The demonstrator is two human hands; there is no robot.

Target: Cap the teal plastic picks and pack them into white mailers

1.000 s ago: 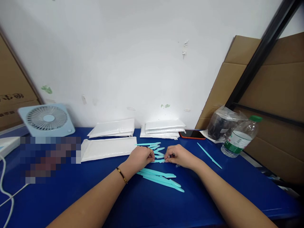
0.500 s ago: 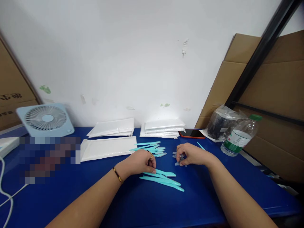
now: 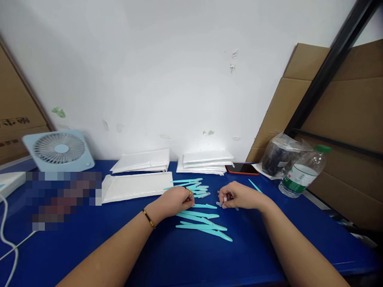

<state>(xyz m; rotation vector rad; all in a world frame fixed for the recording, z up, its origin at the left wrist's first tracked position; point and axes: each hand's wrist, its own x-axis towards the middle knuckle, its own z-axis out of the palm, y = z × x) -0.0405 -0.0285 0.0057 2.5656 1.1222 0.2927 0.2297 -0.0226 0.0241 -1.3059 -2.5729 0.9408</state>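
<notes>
My left hand (image 3: 178, 201) is closed, its thumb and fingertips pinching the end of a turquoise eyebrow razor (image 3: 207, 206) that points right. Just below it, several more turquoise razors (image 3: 201, 227) lie loosely across one another on the blue table. Behind the hand is a second bunch of razors (image 3: 197, 187). My right hand (image 3: 235, 195) is curled, with a small clear plastic cap (image 3: 225, 200) between its fingers. Other clear caps (image 3: 219, 204) lie beneath and beside those fingers, partly hidden. A lone razor (image 3: 254, 185) rests behind my right wrist.
White padded envelopes (image 3: 137, 186) lie at the back left, and another stack of envelopes (image 3: 206, 159) is against the wall. A phone (image 3: 241, 169), a bagged dark container (image 3: 275, 157) and a water bottle (image 3: 303, 173) stand right. A blue fan (image 3: 61, 149) is far left.
My left hand has moved slightly up and away from the near razors, with one razor now in its pinch. My right hand has shifted a little left and its fingers have closed over the caps.
</notes>
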